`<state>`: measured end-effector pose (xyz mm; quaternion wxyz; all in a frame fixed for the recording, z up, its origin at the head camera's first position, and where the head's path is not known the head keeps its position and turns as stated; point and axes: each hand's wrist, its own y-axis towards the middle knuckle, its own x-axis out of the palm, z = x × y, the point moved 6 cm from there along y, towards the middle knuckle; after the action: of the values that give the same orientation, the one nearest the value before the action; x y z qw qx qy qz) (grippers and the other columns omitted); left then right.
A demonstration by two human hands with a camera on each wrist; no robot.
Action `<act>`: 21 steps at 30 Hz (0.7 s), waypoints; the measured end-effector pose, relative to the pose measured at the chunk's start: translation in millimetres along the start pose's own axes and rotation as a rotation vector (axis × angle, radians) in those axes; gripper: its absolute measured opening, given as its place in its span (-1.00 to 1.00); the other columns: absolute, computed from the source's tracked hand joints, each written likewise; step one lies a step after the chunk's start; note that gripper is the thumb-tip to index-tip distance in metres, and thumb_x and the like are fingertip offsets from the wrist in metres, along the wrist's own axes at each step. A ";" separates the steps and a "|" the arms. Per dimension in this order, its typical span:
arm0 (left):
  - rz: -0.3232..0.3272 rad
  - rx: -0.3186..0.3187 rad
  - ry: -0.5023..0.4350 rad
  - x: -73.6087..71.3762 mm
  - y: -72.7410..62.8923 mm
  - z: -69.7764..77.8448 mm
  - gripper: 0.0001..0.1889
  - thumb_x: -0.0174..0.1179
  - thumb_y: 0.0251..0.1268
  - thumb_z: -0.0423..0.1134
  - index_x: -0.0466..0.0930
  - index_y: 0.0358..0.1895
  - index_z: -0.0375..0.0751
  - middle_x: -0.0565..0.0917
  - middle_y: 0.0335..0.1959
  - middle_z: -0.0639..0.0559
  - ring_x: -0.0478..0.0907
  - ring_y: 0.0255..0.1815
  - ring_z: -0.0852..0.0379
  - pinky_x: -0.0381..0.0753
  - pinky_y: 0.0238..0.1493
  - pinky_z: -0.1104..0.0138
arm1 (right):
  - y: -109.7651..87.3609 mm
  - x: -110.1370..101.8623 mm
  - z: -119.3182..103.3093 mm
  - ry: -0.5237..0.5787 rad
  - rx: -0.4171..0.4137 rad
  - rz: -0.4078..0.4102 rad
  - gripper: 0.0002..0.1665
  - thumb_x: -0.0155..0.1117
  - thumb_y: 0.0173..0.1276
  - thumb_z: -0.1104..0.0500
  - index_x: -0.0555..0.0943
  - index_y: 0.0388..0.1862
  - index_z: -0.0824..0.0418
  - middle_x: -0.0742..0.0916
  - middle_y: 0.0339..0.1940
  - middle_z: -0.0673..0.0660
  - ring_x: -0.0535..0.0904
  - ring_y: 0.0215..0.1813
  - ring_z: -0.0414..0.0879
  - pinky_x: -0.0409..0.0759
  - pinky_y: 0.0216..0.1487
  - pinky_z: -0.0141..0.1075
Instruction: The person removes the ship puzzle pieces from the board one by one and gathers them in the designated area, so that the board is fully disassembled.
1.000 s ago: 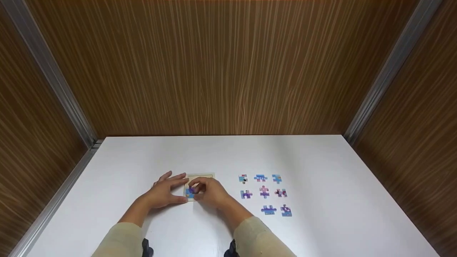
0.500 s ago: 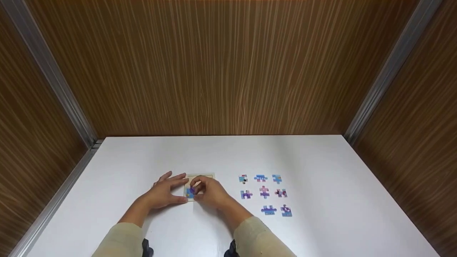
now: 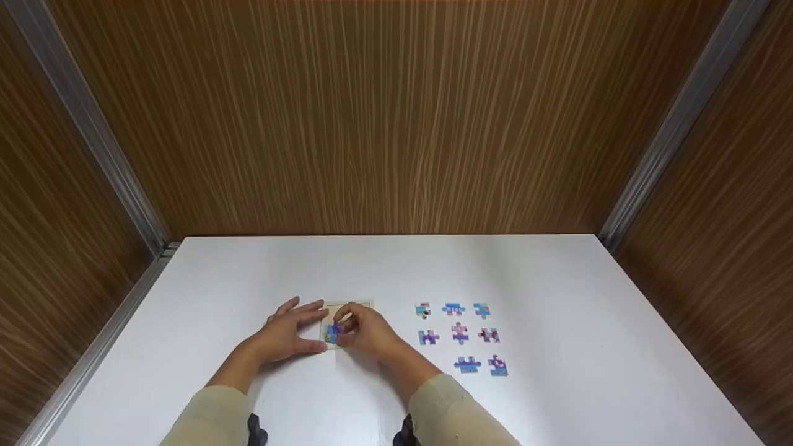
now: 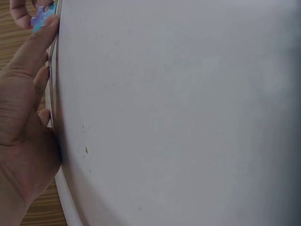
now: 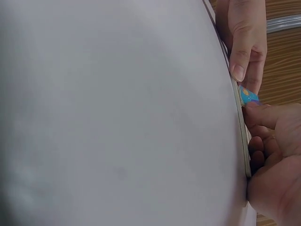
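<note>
A shallow light-wood puzzle tray (image 3: 367,304) lies flat on the white table. Spread along its left side is my left hand (image 3: 284,336), its fairly straight fingers and thumb touching the edge, with the thumb at the near left corner. My right hand (image 3: 370,334) reaches over the tray, pinching a blue and purple jigsaw piece (image 3: 331,334) between thumb and fingers. The piece sits tilted at the tray's near left corner, partly hidden by the fingers. In the right wrist view, its blue end (image 5: 248,95) shows an orange-yellow patch between the two hands.
Several loose jigsaw pieces (image 3: 460,333) in pink, purple and blue lie face up in rough rows, right of the tray. Wood-grain panels (image 3: 396,124) enclose the table (image 3: 557,310) at the back and sides, with metal strips along the corners.
My right fingers have shifted slightly to the right, and the pinched jigsaw piece has moved a little with them. The left hand stays at the tray's edge. The loose pieces have not moved.
</note>
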<state>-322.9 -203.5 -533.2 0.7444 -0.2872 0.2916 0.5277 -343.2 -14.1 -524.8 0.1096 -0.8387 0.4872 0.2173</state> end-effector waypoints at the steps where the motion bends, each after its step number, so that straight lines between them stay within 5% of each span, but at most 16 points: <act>1: 0.000 0.000 0.000 -0.3 -0.2 0.1 -0.16 0.53 0.28 0.18 0.47 0.60 0.07 0.25 0.78 0.14 -0.26 0.86 -0.34 -0.36 0.63 -0.60 | 0.2 0.3 0.1 -0.004 0.007 0.000 -0.58 0.53 0.30 0.47 0.66 0.03 0.12 0.80 -0.17 0.07 0.63 -0.14 -0.22 0.63 0.00 -0.36; 14: 0.015 -0.008 0.001 -0.7 -0.4 2.6 -0.17 0.54 0.27 0.16 0.49 0.59 0.08 0.26 0.78 0.15 -0.24 0.87 -0.32 -0.34 0.64 -0.59 | 1.0 0.9 -2.8 -0.125 0.043 -0.021 -0.58 0.58 0.28 0.40 0.66 0.02 0.08 0.77 -0.20 -0.01 0.61 -0.16 -0.22 0.68 0.06 -0.30; 21: 0.020 -0.003 0.001 -0.9 -0.9 1.8 -0.16 0.56 0.26 0.15 0.49 0.59 0.07 0.27 0.77 0.15 -0.24 0.86 -0.33 -0.33 0.65 -0.57 | 2.0 -0.9 -5.2 -0.308 -0.020 -0.003 -0.67 0.64 0.28 0.24 0.74 -0.01 0.16 0.66 -0.21 -0.05 0.48 -0.17 -0.27 0.59 0.00 -0.39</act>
<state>-322.1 -203.0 -531.3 0.7383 -0.2858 0.2942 0.5354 -343.9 -16.4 -519.7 0.1747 -0.7972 0.4613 0.3482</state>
